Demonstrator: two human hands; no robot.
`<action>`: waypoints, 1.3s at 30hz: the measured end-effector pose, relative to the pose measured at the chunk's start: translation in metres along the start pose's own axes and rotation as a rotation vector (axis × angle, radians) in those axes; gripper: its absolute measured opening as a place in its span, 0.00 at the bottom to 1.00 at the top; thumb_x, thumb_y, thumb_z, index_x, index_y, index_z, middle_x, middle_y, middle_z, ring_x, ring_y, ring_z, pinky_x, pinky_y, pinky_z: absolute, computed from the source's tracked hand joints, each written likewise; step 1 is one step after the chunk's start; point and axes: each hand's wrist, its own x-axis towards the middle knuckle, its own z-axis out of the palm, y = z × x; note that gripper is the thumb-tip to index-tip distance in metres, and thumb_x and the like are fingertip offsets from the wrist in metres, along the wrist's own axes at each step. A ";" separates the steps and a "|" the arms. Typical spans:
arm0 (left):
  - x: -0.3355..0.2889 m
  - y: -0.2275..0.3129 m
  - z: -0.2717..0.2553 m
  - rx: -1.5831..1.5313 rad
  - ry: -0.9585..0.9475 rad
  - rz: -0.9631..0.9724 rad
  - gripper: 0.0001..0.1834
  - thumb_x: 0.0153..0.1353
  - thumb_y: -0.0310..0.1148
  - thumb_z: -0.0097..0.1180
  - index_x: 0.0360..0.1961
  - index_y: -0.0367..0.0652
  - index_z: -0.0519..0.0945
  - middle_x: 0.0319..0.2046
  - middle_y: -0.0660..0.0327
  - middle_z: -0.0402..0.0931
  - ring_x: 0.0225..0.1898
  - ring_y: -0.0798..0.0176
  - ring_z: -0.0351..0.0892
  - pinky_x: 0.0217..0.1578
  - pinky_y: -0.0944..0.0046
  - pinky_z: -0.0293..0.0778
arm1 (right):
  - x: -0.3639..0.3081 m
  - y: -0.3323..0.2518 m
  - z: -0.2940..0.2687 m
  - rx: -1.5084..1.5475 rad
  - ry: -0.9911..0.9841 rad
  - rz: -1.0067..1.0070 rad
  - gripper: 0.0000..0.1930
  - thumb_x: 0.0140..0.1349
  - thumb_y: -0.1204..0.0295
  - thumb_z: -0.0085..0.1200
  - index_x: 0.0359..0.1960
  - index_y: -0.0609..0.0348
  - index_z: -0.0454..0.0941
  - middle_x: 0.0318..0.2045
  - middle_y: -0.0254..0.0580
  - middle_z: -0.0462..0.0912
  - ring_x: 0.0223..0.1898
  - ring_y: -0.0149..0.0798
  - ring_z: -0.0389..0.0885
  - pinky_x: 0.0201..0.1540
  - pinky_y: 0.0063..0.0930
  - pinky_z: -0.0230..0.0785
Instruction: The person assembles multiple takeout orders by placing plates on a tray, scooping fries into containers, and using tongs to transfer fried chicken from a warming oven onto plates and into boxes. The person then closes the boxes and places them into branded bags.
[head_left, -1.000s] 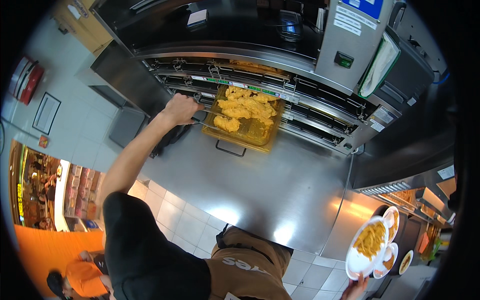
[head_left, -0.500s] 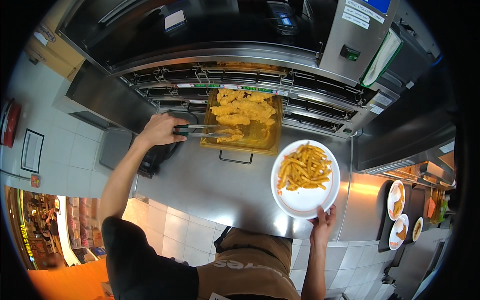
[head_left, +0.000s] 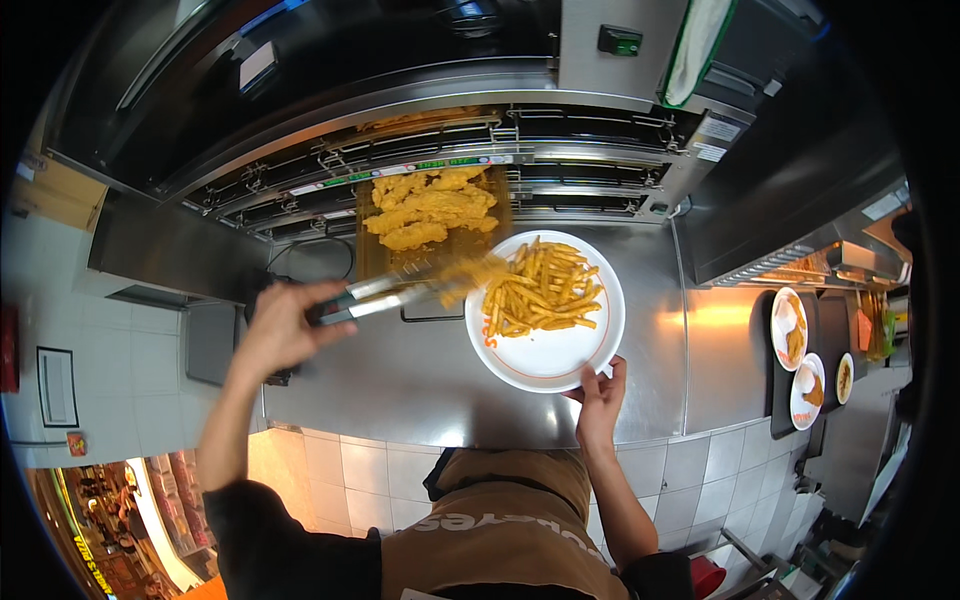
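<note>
My left hand is closed around metal tongs with dark green grips. A piece of breaded fried chicken, smeared by motion, is between their tips at the left rim of a white plate. French fries are heaped on the plate's upper part, and its lower part is bare. Fingers and thumb of my right hand grip the plate's near edge, holding it over the steel counter. Behind the tongs, an amber pan holds several more breaded chicken pieces, partly pulled from the rack.
A steel holding cabinet with wire-railed slots spans the back of the counter. On the right, a dark tray carries plates of food near a heated station. A red round thing stands low at right.
The tongs have lifted a chicken piece out of the pan and carried it right to the plate. My right hand has brought the plate left, toward the pan. The view has shifted.
</note>
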 end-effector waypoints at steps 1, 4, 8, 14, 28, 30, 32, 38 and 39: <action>-0.008 0.019 0.009 -0.002 -0.067 -0.061 0.25 0.47 0.38 0.74 0.48 0.43 0.85 0.42 0.55 0.85 0.35 0.56 0.87 0.39 0.61 0.81 | -0.001 -0.001 0.003 -0.017 0.065 0.023 0.13 0.71 0.77 0.46 0.54 0.60 0.60 0.29 0.40 0.78 0.28 0.30 0.80 0.29 0.24 0.81; -0.017 0.061 0.048 0.034 -0.118 0.119 0.26 0.50 0.44 0.72 0.49 0.45 0.84 0.38 0.56 0.86 0.31 0.57 0.87 0.37 0.61 0.81 | -0.003 -0.002 0.011 0.018 0.070 -0.003 0.14 0.71 0.77 0.47 0.55 0.59 0.58 0.28 0.39 0.77 0.28 0.30 0.80 0.28 0.24 0.80; -0.012 0.052 0.059 -0.082 -0.099 0.124 0.29 0.52 0.50 0.69 0.53 0.49 0.82 0.34 0.59 0.86 0.27 0.56 0.86 0.34 0.59 0.80 | -0.006 -0.006 0.005 0.006 0.128 -0.007 0.14 0.71 0.75 0.49 0.53 0.58 0.61 0.27 0.36 0.76 0.26 0.27 0.78 0.27 0.23 0.79; 0.054 -0.008 0.002 0.373 0.203 -0.018 0.29 0.50 0.47 0.71 0.53 0.50 0.81 0.34 0.56 0.85 0.32 0.50 0.85 0.34 0.53 0.79 | -0.013 -0.013 -0.028 -0.094 0.171 -0.093 0.15 0.71 0.75 0.49 0.54 0.60 0.61 0.26 0.36 0.75 0.27 0.28 0.79 0.28 0.25 0.81; 0.145 -0.016 -0.006 0.347 0.050 -0.009 0.27 0.49 0.46 0.70 0.50 0.48 0.84 0.38 0.51 0.85 0.43 0.47 0.84 0.46 0.52 0.77 | -0.021 -0.005 -0.044 -0.059 0.175 -0.035 0.16 0.71 0.76 0.48 0.56 0.60 0.58 0.25 0.37 0.76 0.26 0.28 0.80 0.28 0.25 0.81; 0.138 -0.020 -0.010 0.263 0.065 -0.018 0.28 0.48 0.46 0.71 0.50 0.47 0.84 0.40 0.52 0.85 0.45 0.47 0.83 0.48 0.53 0.76 | -0.020 -0.006 -0.043 -0.039 0.149 -0.046 0.16 0.71 0.75 0.48 0.56 0.60 0.58 0.24 0.36 0.76 0.26 0.28 0.79 0.28 0.25 0.80; 0.128 -0.018 -0.011 0.216 0.079 -0.027 0.28 0.48 0.46 0.71 0.51 0.47 0.84 0.41 0.52 0.85 0.46 0.47 0.83 0.48 0.53 0.76 | -0.017 -0.007 -0.042 -0.043 0.162 -0.021 0.16 0.71 0.76 0.48 0.55 0.60 0.58 0.24 0.36 0.76 0.26 0.28 0.80 0.28 0.25 0.80; 0.087 0.021 -0.028 0.039 0.102 -0.026 0.27 0.49 0.41 0.72 0.50 0.43 0.84 0.40 0.53 0.85 0.42 0.50 0.84 0.47 0.56 0.75 | -0.007 -0.007 -0.034 -0.036 0.125 -0.019 0.14 0.71 0.77 0.46 0.55 0.59 0.58 0.26 0.39 0.78 0.28 0.29 0.81 0.28 0.24 0.80; 0.080 0.032 -0.033 0.056 0.085 -0.028 0.27 0.49 0.41 0.73 0.50 0.43 0.84 0.40 0.53 0.85 0.41 0.50 0.84 0.47 0.57 0.76 | -0.005 -0.007 -0.033 -0.033 0.125 -0.025 0.14 0.72 0.77 0.46 0.55 0.59 0.58 0.27 0.40 0.79 0.28 0.29 0.81 0.28 0.24 0.80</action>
